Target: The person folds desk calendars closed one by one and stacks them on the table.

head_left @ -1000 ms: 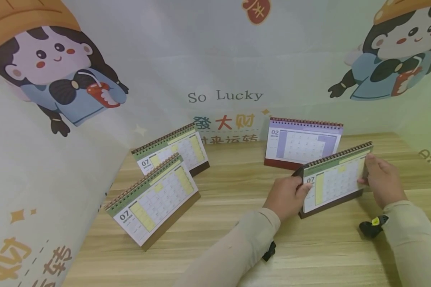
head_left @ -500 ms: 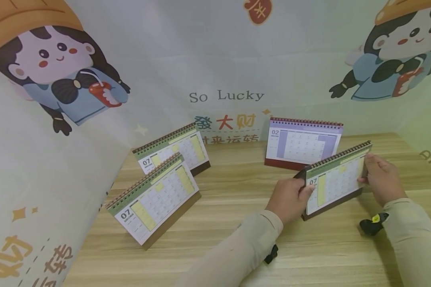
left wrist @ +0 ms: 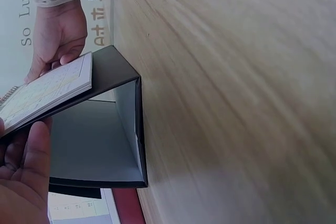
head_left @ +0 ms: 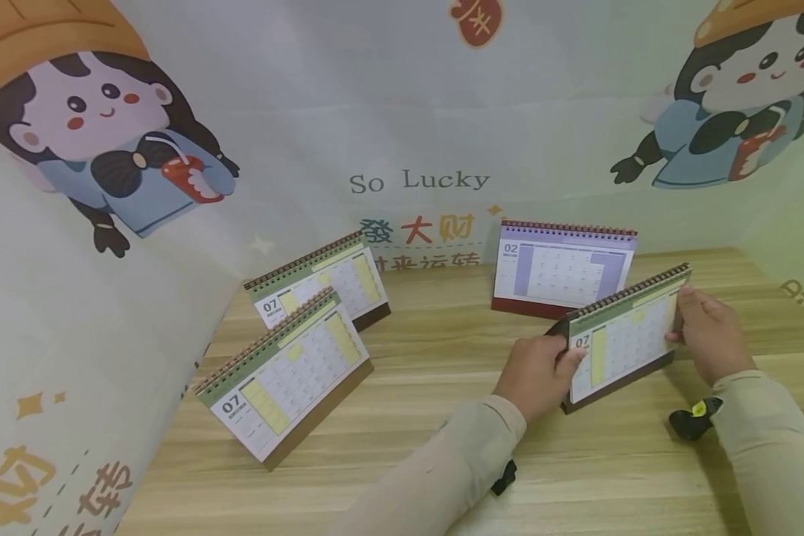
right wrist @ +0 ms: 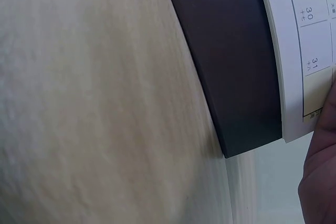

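Note:
A desk calendar (head_left: 633,339) with a green header, "07" page and dark base stands upright on the table, angled, its right end farther back. My left hand (head_left: 532,376) grips its left edge, thumb on the front. At the upper right edge my right hand (head_left: 713,335) pinches the pages and board. From the left wrist view the dark stand (left wrist: 94,140) is spread into a hollow triangle, its base on the wood. The right wrist view shows the page stack (right wrist: 307,77) over the dark base strip (right wrist: 231,66), with the right thumb on the page corner.
Behind the held calendar stands a purple "02" calendar (head_left: 563,260) with a red base. Two green "07" calendars, one in front (head_left: 301,372) and one behind (head_left: 365,279), stand at the left, overlapping in view. A printed cloth backdrop (head_left: 295,134) encloses the table (head_left: 435,335).
The left end of the held calendar has shifted slightly toward me and to the right, with the left hand on it. Both hands keep their grip; the other calendars stay in place.

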A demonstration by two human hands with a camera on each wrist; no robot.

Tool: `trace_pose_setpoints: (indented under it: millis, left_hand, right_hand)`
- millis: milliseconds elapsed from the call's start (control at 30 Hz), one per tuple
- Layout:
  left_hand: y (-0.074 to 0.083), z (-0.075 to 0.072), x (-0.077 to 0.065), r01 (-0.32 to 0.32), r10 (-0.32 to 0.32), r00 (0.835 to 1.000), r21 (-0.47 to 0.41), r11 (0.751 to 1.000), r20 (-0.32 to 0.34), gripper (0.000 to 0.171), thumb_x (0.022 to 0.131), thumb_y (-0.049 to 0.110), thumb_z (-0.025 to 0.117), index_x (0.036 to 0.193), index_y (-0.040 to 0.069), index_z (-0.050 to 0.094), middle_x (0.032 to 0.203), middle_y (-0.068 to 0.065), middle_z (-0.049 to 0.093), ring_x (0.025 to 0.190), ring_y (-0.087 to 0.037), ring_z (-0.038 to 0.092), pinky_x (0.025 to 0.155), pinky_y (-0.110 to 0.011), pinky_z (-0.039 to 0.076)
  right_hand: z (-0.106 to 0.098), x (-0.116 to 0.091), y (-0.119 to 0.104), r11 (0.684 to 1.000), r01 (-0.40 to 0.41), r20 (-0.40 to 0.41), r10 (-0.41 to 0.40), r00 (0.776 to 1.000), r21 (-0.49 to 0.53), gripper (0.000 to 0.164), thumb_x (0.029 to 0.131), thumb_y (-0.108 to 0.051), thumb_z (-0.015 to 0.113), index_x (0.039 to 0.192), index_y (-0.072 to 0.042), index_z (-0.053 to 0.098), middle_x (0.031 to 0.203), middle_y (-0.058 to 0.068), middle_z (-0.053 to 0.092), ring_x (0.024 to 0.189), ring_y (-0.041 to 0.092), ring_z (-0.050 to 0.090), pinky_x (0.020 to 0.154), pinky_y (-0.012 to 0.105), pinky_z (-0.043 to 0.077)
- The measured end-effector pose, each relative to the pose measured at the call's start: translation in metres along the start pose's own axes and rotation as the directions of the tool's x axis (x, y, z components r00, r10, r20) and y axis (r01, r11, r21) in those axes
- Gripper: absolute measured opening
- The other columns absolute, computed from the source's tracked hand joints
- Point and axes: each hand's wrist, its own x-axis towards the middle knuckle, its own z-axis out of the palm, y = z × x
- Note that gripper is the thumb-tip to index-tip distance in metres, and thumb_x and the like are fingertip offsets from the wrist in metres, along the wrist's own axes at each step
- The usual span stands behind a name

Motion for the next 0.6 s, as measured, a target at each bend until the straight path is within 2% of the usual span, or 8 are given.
trace_pose_setpoints:
  millis: [200, 267, 400, 600]
  left_hand:
    - [-0.001, 0.0009, -0.0024, -0.014, 0.014, 1.0, -0.02, 1.0, -0.006, 0.026, 0.101, 0.027, 0.06, 0.081, 0.01, 0.067, 0.068, 0.009, 0.054, 0.057, 0.0, 0.045, 0.049, -0.011, 0.036]
    - [-0.0007, 0.0009, -0.0031, -0.018, 0.017, 1.0, -0.026, 0.999, -0.006, 0.025, 0.101, 0.026, 0.061, 0.082, 0.011, 0.068, 0.068, 0.01, 0.055, 0.057, 0.001, 0.044, 0.049, -0.011, 0.037]
    - [0.0001, 0.0005, -0.0039, -0.015, 0.015, 1.0, -0.027, 1.0, 0.0, 0.024, 0.101, 0.027, 0.06, 0.085, 0.011, 0.069, 0.069, 0.011, 0.056, 0.057, 0.002, 0.044, 0.049, -0.011, 0.037]
    - [-0.0006, -0.0007, -0.0052, -0.008, 0.008, 1.0, -0.027, 1.0, 0.01, 0.026, 0.101, 0.028, 0.06, 0.085, 0.011, 0.069, 0.068, 0.011, 0.056, 0.056, 0.001, 0.044, 0.048, -0.011, 0.036]
  right_hand:
    - [0.0009, -0.0006, -0.0001, 1.0, -0.005, 0.003, 0.005, 1.0, -0.004, 0.042, 0.103, -0.05, 0.036, 0.093, -0.015, 0.057, 0.108, 0.002, 0.042, 0.082, 0.004, 0.048, 0.065, 0.014, 0.049]
    - [0.0006, -0.0006, 0.0004, 1.0, 0.001, 0.003, -0.001, 1.0, 0.017, 0.04, 0.103, -0.049, 0.037, 0.092, -0.018, 0.059, 0.107, 0.0, 0.042, 0.082, 0.004, 0.048, 0.065, 0.015, 0.049]
    - [0.0003, -0.0002, 0.0006, 0.999, 0.011, 0.001, -0.011, 1.0, 0.039, 0.043, 0.102, -0.049, 0.038, 0.085, -0.015, 0.058, 0.1, -0.003, 0.043, 0.081, 0.005, 0.048, 0.064, 0.014, 0.049]
    - [0.0021, -0.0015, 0.0015, 0.999, 0.001, -0.01, -0.001, 1.0, -0.036, 0.053, 0.102, -0.051, 0.035, 0.08, -0.006, 0.047, 0.095, 0.001, 0.042, 0.079, 0.006, 0.048, 0.064, 0.015, 0.049]
